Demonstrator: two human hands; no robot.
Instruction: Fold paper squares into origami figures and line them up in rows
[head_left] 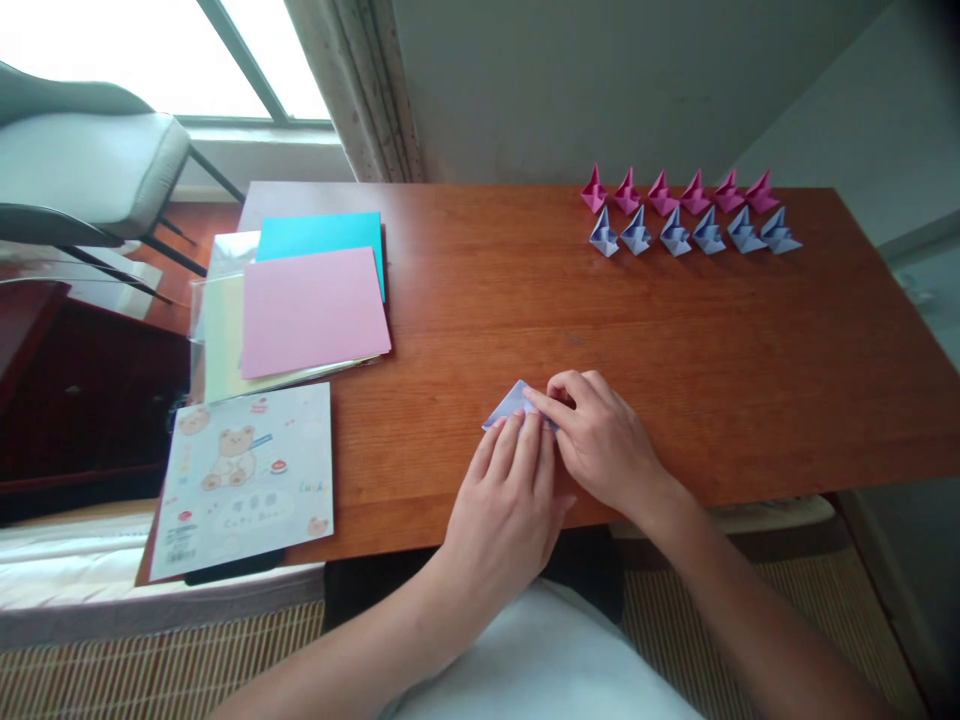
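A small piece of lilac origami paper (510,402), folded to a point at the top, lies on the table close to my body. My left hand (504,500) rests over its lower edge, fingers stretched out flat and pressing it down. From the right, my right hand (600,435) reaches in with its index finger on the paper near the upper fold. Its other fingers are curled, and the thumb is mostly hidden. Both hands cover the lower and right parts of the paper.
At the back right stand a row of pink folded paper figures (661,195) and a row of pale blue ones (675,235). Pink sheets (315,310), turquoise sheets (322,235) and a bear-printed pad (247,480) lie left on the wooden table (465,290). A chair (90,160) stands beyond.
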